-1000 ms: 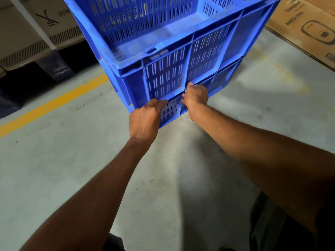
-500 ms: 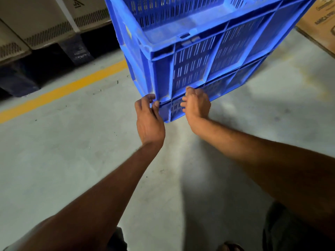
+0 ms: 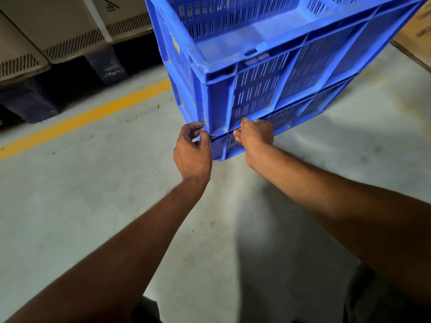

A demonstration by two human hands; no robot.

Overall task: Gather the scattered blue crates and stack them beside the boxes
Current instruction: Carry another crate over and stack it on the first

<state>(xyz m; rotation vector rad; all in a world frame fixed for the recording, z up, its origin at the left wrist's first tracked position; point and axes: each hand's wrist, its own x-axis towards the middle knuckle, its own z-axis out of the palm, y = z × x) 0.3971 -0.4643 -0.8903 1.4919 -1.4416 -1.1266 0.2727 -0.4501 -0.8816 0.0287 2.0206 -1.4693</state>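
Head view. Far left, the boxes (image 3: 70, 31) sit on a dark pallet (image 3: 35, 101), with a yellow line (image 3: 88, 117) running along the floor (image 3: 93, 194) in front of them. The crate stack (image 3: 268, 89) is top centre, just right of the boxes and past the line. I can't tell whether its near bottom corner touches the floor or hangs just off it.

Handling, my read: rigid moulded plastic with slotted walls, so stiff and not fragile. Each crate is light, but nested together they're bulky and top-heavy. The smooth ribs could slip, while the rim lips and slots give good purchase. I'd take hold on the lip of the bottom crate (image 3: 229, 146), low on two sides of the corner, so the stack moves as one.

Left hand (image 3: 192, 152): arm stretched forward, back of hand up, thumb and forefinger curled in and pinching the corner at the seam between the crates. Right hand (image 3: 255, 138): arm reaching in from the right, fingers hooked tight into that seam on the near wall, close beside the left. Far right, a cardboard carton (image 3: 417, 26) at the frame edge.
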